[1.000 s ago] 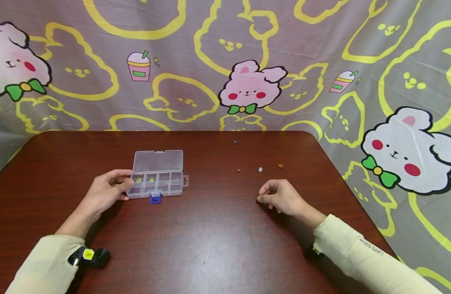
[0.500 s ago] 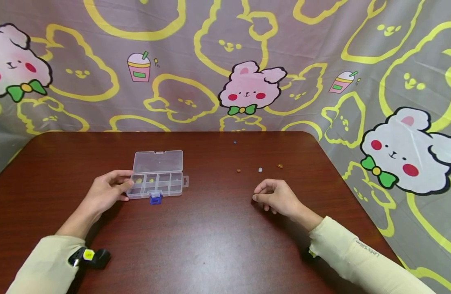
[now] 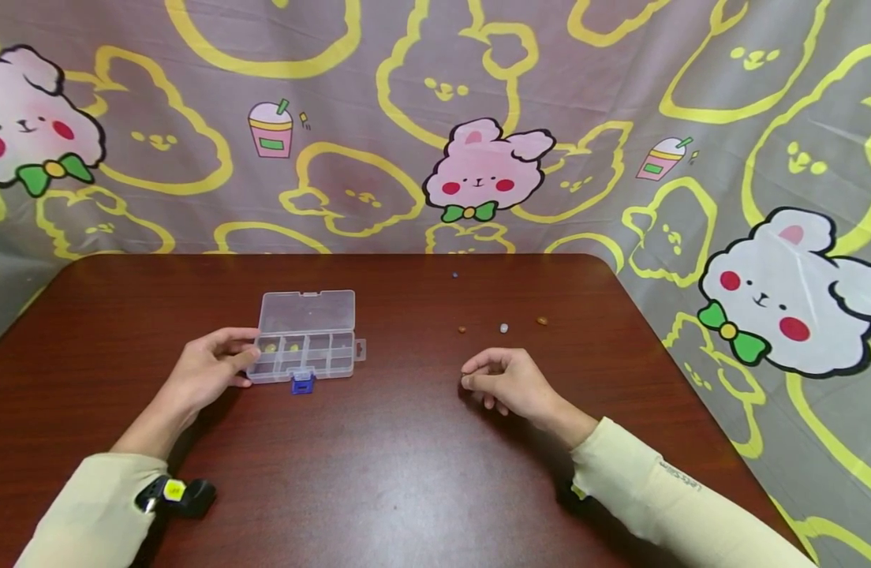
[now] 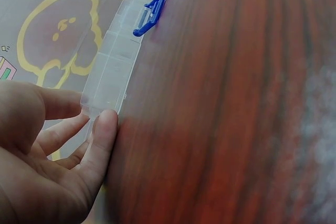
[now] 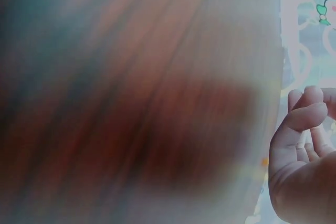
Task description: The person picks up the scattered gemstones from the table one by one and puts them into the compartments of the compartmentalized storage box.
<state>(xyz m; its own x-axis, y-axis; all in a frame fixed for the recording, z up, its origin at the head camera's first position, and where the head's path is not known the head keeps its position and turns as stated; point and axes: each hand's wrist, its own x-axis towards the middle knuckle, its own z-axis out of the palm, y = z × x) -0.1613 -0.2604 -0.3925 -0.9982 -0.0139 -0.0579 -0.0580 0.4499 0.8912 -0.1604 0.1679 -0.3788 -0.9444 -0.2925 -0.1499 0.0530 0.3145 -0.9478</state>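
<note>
In the head view my left hand (image 3: 211,367) grips the left end of a clear plastic compartment box (image 3: 342,363), its lid (image 3: 308,312) tipped back. Thumb and fingers pinch that end of the box (image 4: 113,69) in the left wrist view. Two yellowish beads (image 3: 294,348) lie in separate back-row compartments. To the right of the box, my right hand (image 3: 510,385) is above the table with thumb and forefinger tips together. A tiny dark bead shows at those tips, mostly hidden; the right wrist view shows the pinched fingertips (image 5: 313,103) but no bead.
Loose on the brown table (image 3: 400,473) are a white bead (image 3: 503,328), an amber bead (image 3: 542,321), a small orange-brown bead (image 3: 461,330) and a blue bead (image 3: 455,275) farther back. A blue latch (image 3: 303,384) hangs at the box's front. Patterned cloth (image 3: 379,118) stands behind.
My right hand has moved left across the table toward the box, fingertips still pinched. My left hand and the box keep their place, and the loose beads have not moved.
</note>
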